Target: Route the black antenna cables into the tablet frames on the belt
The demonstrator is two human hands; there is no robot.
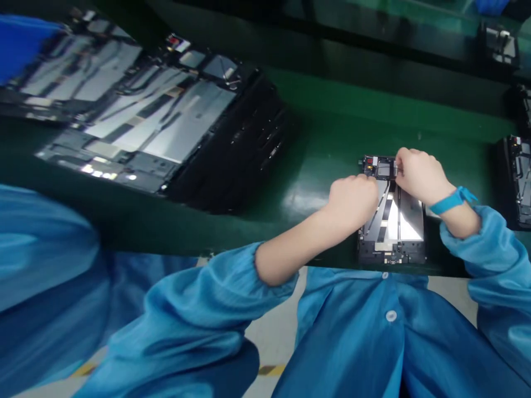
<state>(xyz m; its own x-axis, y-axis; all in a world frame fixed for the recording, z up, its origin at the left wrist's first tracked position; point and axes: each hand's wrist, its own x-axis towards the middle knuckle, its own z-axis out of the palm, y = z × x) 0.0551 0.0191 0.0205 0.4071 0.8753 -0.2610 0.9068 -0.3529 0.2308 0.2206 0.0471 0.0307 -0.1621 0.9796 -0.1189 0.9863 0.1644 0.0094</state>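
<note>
An opened tablet [404,224] with bare inner parts lies in front of me, near the front edge of the green work surface. Silver plates, dark ribbon cables and small boards show inside it. My left hand [354,202] is closed over its upper left side, and the back of the hand hides the fingertips. On the upper right, my right hand [421,174] is closed in a pinch at the dark top section [380,167]. Whatever lies between those fingers is too small or hidden to make out. A blue band [452,200] circles my right wrist.
A tall stack of similar opened tablets [166,121] stands on the left, with another stack [83,63] behind it. More units [520,177] sit at the right edge, and one [500,44] farther back. A blue-clad person [45,293] is close on my left.
</note>
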